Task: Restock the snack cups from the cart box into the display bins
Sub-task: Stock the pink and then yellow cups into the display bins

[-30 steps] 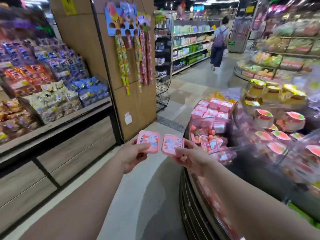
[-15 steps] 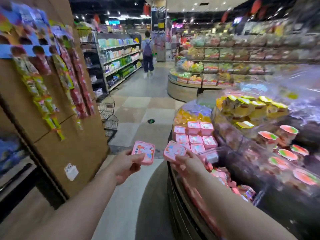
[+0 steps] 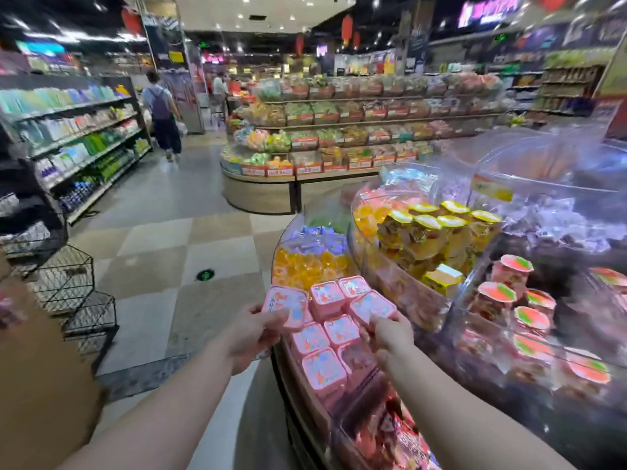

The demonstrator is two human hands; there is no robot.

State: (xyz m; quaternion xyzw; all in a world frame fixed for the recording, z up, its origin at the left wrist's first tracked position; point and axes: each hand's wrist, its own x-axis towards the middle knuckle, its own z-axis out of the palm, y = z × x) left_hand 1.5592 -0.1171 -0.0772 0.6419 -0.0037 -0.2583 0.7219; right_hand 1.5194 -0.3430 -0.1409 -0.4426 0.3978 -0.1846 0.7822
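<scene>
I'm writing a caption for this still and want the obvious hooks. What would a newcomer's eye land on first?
First, the two pink snack cups at bottom centre: the left hand holds one pink cup, the right hand another, over the bin of matching pink cups. Next, the yellow-lidded cups piled behind clear plastic to the right, and the red-and-green-lidded cups beyond them.

Round display stand (image 3: 305,395) at lower right, aisle floor (image 3: 163,239) to its left. L hand (image 3: 252,330) holds one snack cup (image 3: 285,308) at stand's left edge; R hand (image 3: 390,334) holds another (image 3: 371,307) above cups stacked in front bin (image 3: 327,371). Shelving (image 3: 78,137) far left; wire baskets (image 3: 73,293) below it. Shopper (image 3: 161,113) down aisle behind.
</scene>
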